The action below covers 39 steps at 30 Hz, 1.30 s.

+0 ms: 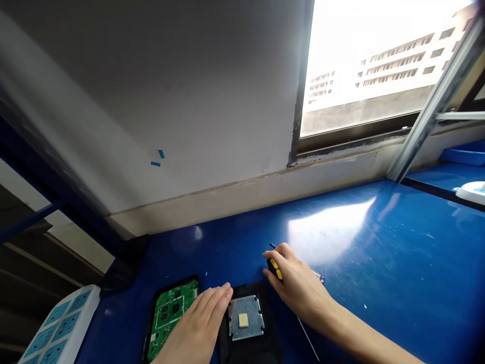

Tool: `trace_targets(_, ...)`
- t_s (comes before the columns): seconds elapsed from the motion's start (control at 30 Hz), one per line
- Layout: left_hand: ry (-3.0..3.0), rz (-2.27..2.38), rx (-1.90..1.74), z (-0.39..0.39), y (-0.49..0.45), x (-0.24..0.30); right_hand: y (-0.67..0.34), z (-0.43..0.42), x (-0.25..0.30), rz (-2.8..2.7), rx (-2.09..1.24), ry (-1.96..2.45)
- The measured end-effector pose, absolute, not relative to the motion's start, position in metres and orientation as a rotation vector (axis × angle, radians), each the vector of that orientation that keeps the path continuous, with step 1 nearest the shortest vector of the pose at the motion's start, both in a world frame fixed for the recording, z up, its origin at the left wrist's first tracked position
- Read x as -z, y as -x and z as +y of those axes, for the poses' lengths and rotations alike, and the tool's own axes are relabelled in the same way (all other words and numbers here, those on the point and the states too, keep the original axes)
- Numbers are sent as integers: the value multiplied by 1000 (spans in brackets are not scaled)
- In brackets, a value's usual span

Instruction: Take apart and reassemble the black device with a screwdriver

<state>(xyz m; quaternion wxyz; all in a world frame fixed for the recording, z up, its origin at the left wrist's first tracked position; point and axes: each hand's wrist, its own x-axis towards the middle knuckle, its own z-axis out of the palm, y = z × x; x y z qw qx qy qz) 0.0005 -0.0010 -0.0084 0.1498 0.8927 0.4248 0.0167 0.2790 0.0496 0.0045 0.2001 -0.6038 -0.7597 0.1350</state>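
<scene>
My left hand (200, 323) lies with fingers stretched out, its fingertips at the upper left edge of a black housing (268, 323). A silver metal plate (250, 308) with a small cream-coloured pad (243, 320) sits in that housing. Partly behind my left hand is a green circuit board (170, 308) in a dark frame. My right hand (299, 283) is closed around a screwdriver (274, 268) with a black and yellow handle; its thin shaft appears below the hand. A slim dark-tipped tool (317, 275) lies behind my right hand, mostly hidden.
A white power strip (91, 298) with blue socket faces stands at the left on the blue table (397, 273). A wall (212, 202) and a window border the back. A metal post (428, 96) rises at the right, with a blue tray (464, 154) beyond.
</scene>
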Motion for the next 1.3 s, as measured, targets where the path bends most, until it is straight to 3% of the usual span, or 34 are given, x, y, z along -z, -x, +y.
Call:
trace_targets(0.33,-2528,1356,-140,-9,6,16,-276,46,-15,-2249,-316,1812)
trace_targets(0.47,-2451,1362,-20,-7,11,24,-276,46,-15,-2248,-338,1789)
trace_targets(0.87,-2213,1471,96,-16,-34,-40,-276,50,-5,-2243,-297,1753)
trace_targets(1.3,-2290,1337,51,-12,-67,-47,-278,52,-6,-2238,-271,1781)
